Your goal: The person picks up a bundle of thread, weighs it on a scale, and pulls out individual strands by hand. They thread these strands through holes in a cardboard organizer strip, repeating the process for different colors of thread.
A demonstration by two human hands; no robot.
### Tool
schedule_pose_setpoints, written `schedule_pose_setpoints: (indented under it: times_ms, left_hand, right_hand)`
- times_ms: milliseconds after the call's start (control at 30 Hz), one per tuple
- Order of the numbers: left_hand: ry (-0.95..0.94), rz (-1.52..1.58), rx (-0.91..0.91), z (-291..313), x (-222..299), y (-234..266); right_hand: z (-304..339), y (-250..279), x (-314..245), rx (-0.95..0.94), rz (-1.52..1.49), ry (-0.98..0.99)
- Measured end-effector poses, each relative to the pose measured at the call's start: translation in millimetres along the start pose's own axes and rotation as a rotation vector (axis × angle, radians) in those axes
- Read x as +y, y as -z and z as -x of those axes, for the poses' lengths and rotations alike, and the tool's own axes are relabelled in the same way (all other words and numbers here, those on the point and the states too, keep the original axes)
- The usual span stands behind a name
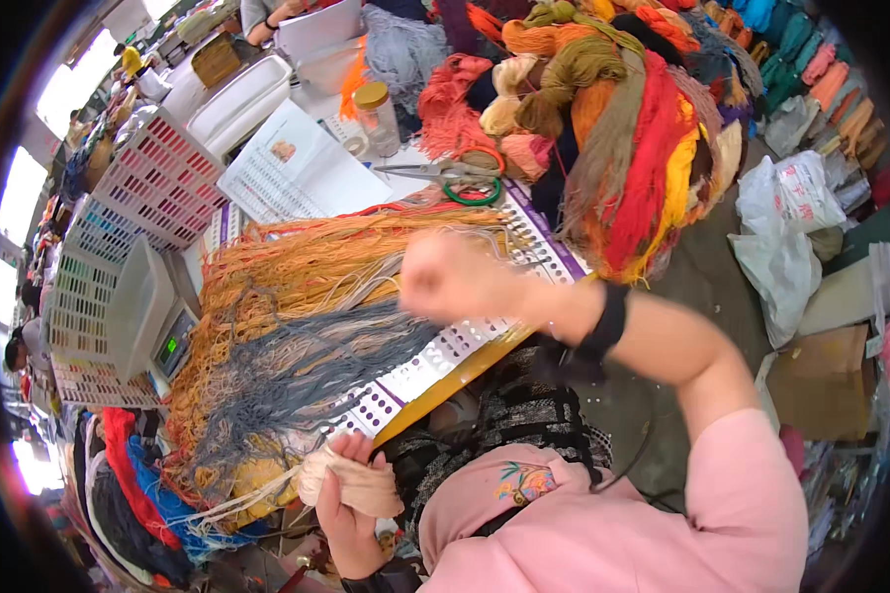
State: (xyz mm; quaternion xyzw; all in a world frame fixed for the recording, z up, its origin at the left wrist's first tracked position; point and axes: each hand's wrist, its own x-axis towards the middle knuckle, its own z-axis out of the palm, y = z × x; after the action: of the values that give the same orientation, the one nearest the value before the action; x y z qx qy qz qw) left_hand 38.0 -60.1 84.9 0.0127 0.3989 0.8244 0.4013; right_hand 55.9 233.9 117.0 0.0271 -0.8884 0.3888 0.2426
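My left hand [351, 509] is closed around a cream yarn skein [351, 481] near the table's front edge. Pale strands trail left from that skein over the other yarn. Above the table my right hand [455, 277] is blurred by motion and looks balled up; whatever its fingers might hold cannot be made out. Beneath it, orange-brown threads [267, 259] and grey-blue threads [307, 346] are spread side by side over white cards with rows of holes [440, 351].
Scissors [440, 172] with red and green handles lie beyond the threads, near a gold-lidded jar [376, 114]. Colour-sample boards [163, 178] and a scale with a green display [173, 341] stand left. Coloured skeins [653, 148] pile up at the right back; plastic bags [776, 242] lie farther right.
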Motion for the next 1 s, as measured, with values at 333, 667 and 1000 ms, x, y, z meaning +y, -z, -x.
schedule_pose_setpoints:
  times_ms: [333,667,1000]
  left_hand:
    - [0.064,0.005,-0.122,-8.9,-5.4,-18.4]
    - [0.075,0.102,-0.072,-11.2,-4.3,-19.3]
    - [0.1,0.093,0.032,-9.1,-3.7,-16.9]
  right_hand:
    - [50.9,-97.1,-69.8,-0.429,-1.121,-0.642]
    - [61.5,-85.1,-69.7,-0.303,-1.288,-0.88]
    - [64.6,-88.6,-71.5,-0.338,-1.393,-0.878]
